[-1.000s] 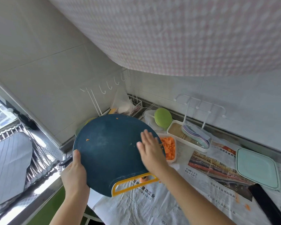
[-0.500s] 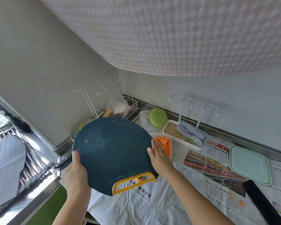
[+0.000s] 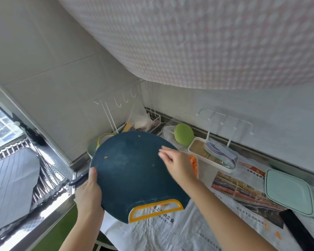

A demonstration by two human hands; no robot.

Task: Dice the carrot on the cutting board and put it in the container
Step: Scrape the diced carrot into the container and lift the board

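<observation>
I have the round dark-blue cutting board [image 3: 134, 171] lifted off the counter and tilted, with its right edge dipped toward the container [image 3: 198, 165]. The container sits just past that edge and is mostly hidden behind my right hand [image 3: 176, 163]. The part of it that shows is packed with orange diced carrot [image 3: 193, 162], so I judge the dicing done and the transfer nearly finished. Only stray carrot bits sit on the board: one [image 3: 106, 157] near its left edge and one [image 3: 139, 136] at its far rim.

My left hand [image 3: 88, 194] clamps the board's left rim, thumb flat on the top face and the other fingers hidden underneath. A dark knife handle [image 3: 78, 179] pokes out just beside that thumb, and I cannot tell whether the same hand pins it against the board. The right hand holds nothing. Its fingers are stretched out and blurred over the board's right edge, and I cannot tell whether they touch the surface.

The board looks like stiff plastic, light enough for one hand, and it is smooth and probably damp from the carrot. The rim grip therefore has to be firm, and the yellow handle [image 3: 155, 210] at the board's near edge would be the surer hold. The dice are small, hard and moist. I expect them to cling to the board, so they want brushing with flat fingers, not pinching. A few loose pieces [image 3: 277, 234] lie on the newspaper [image 3: 170, 232], well to the right of the board and nearer me
</observation>
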